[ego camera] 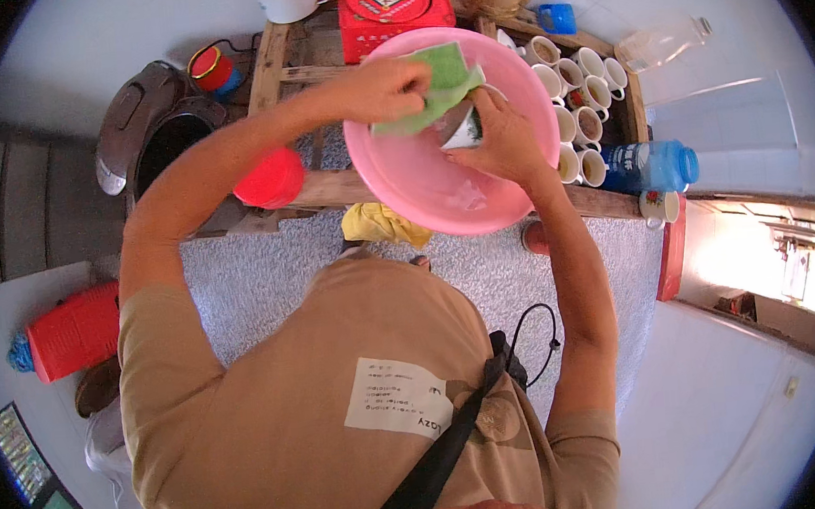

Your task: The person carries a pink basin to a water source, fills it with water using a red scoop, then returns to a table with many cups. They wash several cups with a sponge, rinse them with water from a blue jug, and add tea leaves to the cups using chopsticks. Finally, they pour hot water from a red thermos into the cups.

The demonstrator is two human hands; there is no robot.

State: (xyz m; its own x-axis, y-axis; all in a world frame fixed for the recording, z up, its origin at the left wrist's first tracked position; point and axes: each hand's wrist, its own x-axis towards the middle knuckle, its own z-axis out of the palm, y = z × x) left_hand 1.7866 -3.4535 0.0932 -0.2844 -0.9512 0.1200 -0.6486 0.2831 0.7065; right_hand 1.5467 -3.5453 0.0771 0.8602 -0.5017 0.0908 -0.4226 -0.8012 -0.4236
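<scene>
My left hand (394, 87) grips a green cloth (447, 68), which hangs over the inside of a pink plastic basin (402, 190). In my right hand (502, 136) is a white cup (468, 131) with a dark green pattern, tilted above the basin. The cloth lies against or just beside the cup; blur and overlap hide the exact contact. Some clear water or wet film shows on the basin's floor. Fingers of the right hand cover much of the cup's side.
The basin rests on a wooden frame (334, 187). Right of it stand several white mugs (587, 124), a blue plastic bottle (648, 166) and a clear bottle (664, 44). Behind is a red tin (395, 11). Leftward are a red lid (271, 179) and an open dark cooker (173, 147). A yellow cloth (383, 224) hangs below.
</scene>
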